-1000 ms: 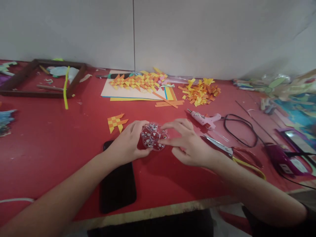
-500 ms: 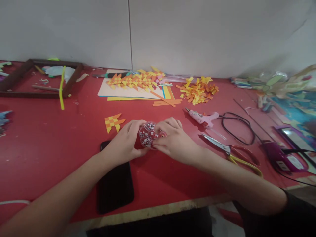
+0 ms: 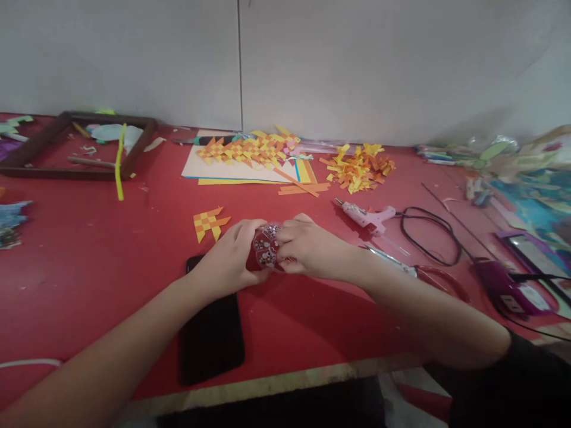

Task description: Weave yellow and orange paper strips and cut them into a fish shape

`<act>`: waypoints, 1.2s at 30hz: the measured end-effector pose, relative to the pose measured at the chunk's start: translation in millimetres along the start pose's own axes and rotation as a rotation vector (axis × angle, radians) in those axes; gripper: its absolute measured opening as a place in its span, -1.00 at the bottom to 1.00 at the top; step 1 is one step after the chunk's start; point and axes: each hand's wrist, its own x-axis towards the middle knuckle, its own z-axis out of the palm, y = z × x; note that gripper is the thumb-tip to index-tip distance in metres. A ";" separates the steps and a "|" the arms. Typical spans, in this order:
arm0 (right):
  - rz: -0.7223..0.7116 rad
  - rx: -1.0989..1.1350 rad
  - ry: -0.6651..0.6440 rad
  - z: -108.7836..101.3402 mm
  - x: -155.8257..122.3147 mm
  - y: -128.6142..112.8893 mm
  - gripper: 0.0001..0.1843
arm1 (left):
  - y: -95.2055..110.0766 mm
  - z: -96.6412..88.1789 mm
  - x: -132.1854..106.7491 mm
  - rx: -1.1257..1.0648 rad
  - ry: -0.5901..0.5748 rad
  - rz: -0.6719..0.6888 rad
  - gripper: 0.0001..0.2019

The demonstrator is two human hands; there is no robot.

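A round clear plastic case of googly eyes (image 3: 265, 246) sits between my two hands just above the red table (image 3: 89, 267). My left hand (image 3: 229, 261) grips its left side with curled fingers. From the right, my right hand (image 3: 312, 249) closes over the case and hides most of it. A small woven orange and yellow paper piece (image 3: 209, 223) lies just left of my left hand. A black phone (image 3: 214, 333) lies flat under my left wrist.
A pink glue gun (image 3: 368, 215), its black cord (image 3: 428, 235) and scissors (image 3: 423, 273) lie right of my hands. Woven paper strips on coloured sheets (image 3: 250, 154) and a scrap pile (image 3: 359, 166) sit at the back. A wooden frame (image 3: 75, 142) is far left.
My right hand has slid left over the case of googly eyes and closed on it, covering most of it. My left hand has kept its hold.
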 end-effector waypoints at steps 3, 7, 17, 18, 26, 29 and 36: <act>0.040 -0.020 -0.099 -6.9 3.8 -5.5 -0.75 | -0.9 0.2 -0.4 0.000 -0.004 -0.005 -0.29; 0.049 -0.055 -0.173 -14.0 9.3 -8.8 -0.75 | -1.6 0.3 -0.4 -0.005 -0.003 -0.009 -0.30; -0.093 0.070 -0.041 -27.8 -8.6 22.2 -0.88 | 0.8 -0.5 -0.4 -0.083 0.017 -0.027 -0.34; -0.055 0.070 0.009 -29.6 -16.4 26.7 -0.90 | -0.3 -0.6 -0.6 -0.102 0.022 -0.038 -0.35; 0.090 -0.028 -0.044 -14.0 -62.5 24.3 -0.82 | -12.7 6.0 -0.6 -0.237 0.197 -0.155 -0.40; 0.123 -0.005 -0.047 -13.3 -64.2 14.2 -0.75 | -13.1 8.4 -1.0 -0.236 0.247 -0.170 -0.40; 0.280 -0.005 0.196 -13.6 -51.0 15.1 -0.64 | -8.1 5.5 -1.6 -0.217 0.301 -0.153 -0.40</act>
